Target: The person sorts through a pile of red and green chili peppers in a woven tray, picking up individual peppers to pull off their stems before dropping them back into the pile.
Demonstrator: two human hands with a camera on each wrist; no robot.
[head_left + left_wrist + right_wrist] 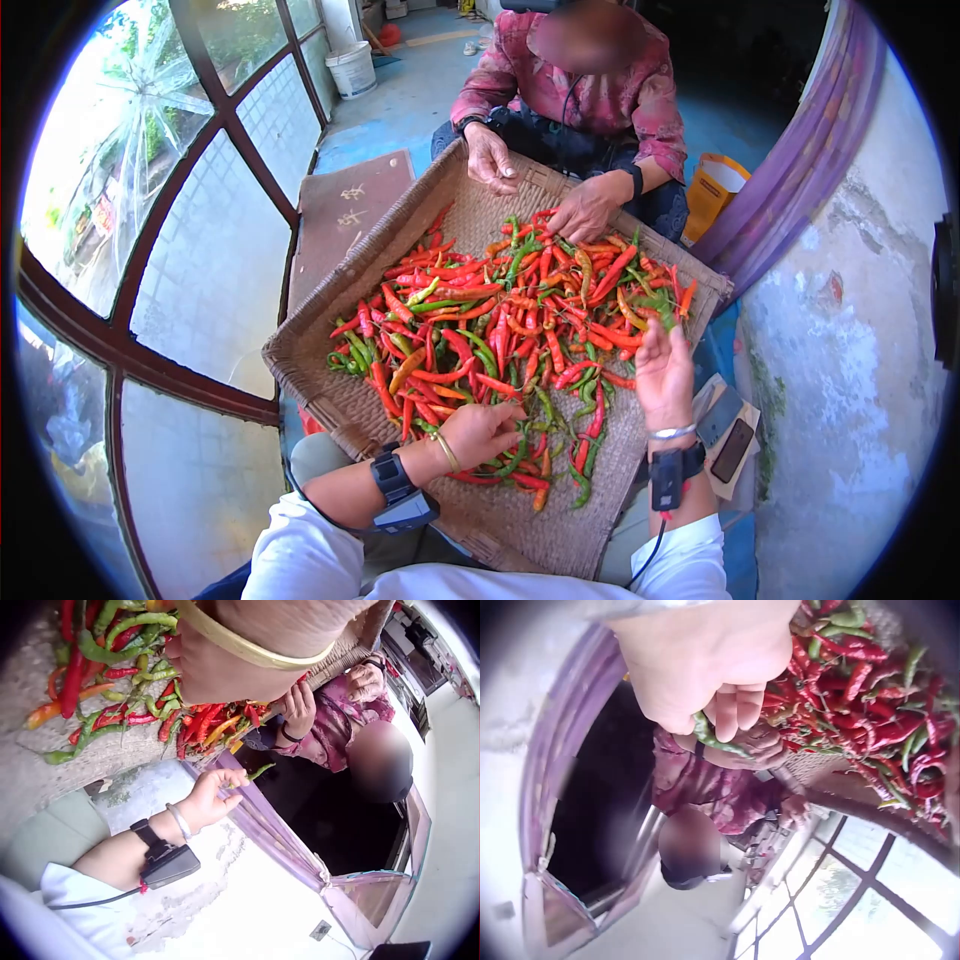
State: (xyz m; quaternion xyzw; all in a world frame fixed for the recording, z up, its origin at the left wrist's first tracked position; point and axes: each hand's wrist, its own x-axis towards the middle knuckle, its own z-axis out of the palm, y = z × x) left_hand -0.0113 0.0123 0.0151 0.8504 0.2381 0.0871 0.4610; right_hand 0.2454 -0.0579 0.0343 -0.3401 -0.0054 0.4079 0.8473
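Red, green and orange chili peppers [470, 320] lie heaped in a square woven tray [480, 525]. Low over the near side of the heap is my left hand [480, 435], fingers bent among the peppers; whether it grips one cannot be told, and in the left wrist view the back of the hand [225, 667] hides its fingertips. My right hand [665, 375] is raised above the tray's right side, palm up. In the right wrist view, the right hand [712, 667] pinches a slender green pepper [718, 742] between thumb and curled fingers.
Across the tray sits a person in a pink patterned top [610, 105], one hand [590, 207] on the peppers, the other [490, 160] over the far rim. A phone [733, 448] lies at the right, beside the wall. Windows stand left; a white bucket [351, 70] stands behind.
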